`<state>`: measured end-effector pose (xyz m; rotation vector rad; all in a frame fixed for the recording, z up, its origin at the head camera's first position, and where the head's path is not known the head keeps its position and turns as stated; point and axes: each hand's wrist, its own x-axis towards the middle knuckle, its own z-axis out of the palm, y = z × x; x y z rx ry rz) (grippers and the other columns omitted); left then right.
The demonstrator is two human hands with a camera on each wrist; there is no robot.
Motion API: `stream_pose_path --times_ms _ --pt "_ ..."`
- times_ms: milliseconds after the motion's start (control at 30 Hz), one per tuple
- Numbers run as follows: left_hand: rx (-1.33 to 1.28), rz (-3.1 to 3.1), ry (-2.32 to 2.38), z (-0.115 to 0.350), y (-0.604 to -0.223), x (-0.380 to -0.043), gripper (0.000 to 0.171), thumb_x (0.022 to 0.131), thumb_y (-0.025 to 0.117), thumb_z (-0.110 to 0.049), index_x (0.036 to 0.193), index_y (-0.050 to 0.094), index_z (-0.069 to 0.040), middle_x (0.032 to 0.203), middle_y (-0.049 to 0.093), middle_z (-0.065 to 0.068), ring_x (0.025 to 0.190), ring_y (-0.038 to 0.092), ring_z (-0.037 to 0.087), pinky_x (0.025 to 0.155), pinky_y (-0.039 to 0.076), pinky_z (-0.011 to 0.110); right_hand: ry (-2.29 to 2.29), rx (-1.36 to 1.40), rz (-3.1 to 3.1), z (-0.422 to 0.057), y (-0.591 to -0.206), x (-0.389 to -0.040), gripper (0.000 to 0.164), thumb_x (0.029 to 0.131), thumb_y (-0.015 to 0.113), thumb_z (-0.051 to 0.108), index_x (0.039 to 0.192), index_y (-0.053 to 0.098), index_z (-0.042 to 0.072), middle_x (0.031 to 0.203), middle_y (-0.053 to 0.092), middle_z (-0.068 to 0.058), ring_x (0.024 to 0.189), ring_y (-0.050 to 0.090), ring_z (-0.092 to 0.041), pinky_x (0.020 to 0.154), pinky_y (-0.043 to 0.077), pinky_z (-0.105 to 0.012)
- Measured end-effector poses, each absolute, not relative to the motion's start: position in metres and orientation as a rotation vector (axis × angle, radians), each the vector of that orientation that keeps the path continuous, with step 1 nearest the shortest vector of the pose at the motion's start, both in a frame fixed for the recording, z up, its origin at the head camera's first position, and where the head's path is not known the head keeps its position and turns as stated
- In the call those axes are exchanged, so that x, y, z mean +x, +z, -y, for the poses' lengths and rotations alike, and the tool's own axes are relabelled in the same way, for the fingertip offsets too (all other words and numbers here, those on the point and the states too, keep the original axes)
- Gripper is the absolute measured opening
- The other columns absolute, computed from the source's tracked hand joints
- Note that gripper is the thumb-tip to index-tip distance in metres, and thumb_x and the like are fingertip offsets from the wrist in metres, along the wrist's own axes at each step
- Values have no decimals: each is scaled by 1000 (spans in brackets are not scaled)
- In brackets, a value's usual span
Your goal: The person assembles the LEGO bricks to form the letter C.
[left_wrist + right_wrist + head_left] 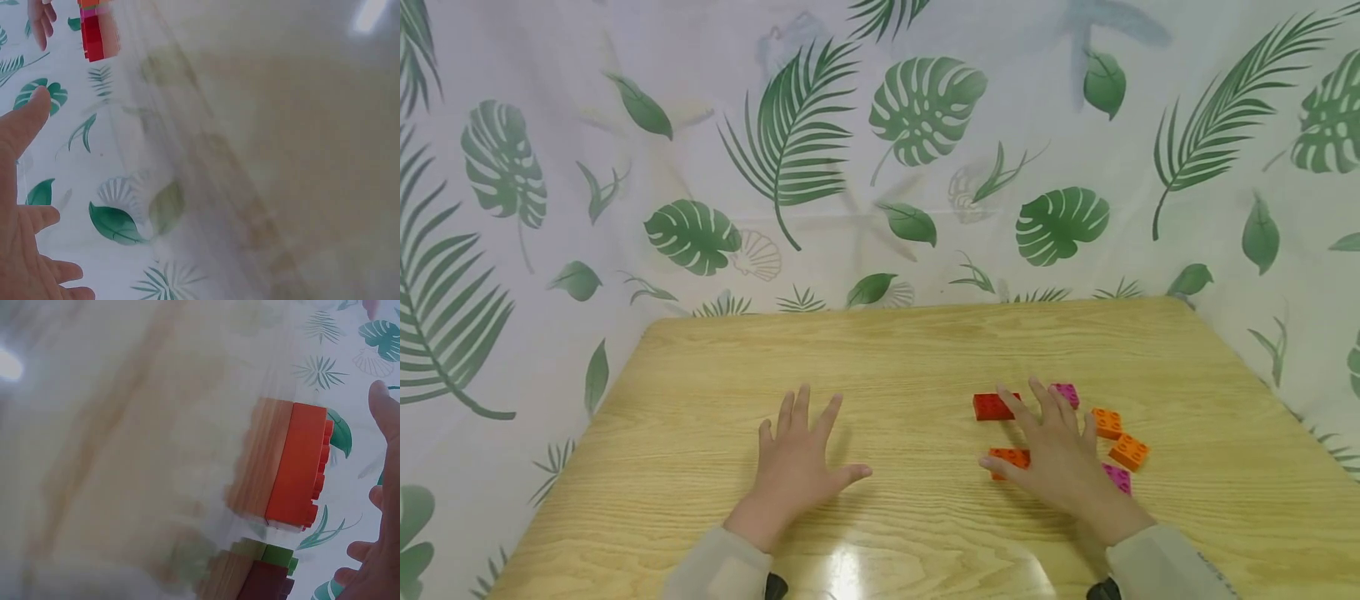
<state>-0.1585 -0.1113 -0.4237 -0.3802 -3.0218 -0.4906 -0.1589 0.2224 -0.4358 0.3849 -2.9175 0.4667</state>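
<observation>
Left hand [797,471] and right hand [1062,462] are empty, fingers spread. An orange studded toy brick [1015,456] lies by the right thumb; seemingly pre-grasp, the next move calls for curling those fingers round it.

The table [902,358] bears red, orange and pink bricks [1128,453] — apparently a green brick [277,555] too.

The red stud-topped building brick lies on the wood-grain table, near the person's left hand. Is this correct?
Not quite: the hand is wrong. The red stud-topped building brick does lie on the wood-grain table, but near the right hand, as the head view shows.
</observation>
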Motion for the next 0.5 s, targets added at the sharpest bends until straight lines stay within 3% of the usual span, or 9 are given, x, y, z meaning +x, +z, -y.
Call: stream_pose_path --times_ms 200,500 --pt "-499 2991 -480 95 -418 -162 97 74 66 -68 151 30 -20 155 14 19 140 12 40 104 18 65 432 461 2892 -228 -433 -159 92 76 62 70 151 26 30 150 22 -22 134 21 -46 96 11 -77" --pt "-666 2947 -495 69 -418 -165 96 76 66 -66 150 30 -18 154 19 19 138 21 39 103 25 62 400 601 2886 -239 -430 -155 88 78 66 63 146 36 17 145 31 -21 128 30 -48 98 21 -70"
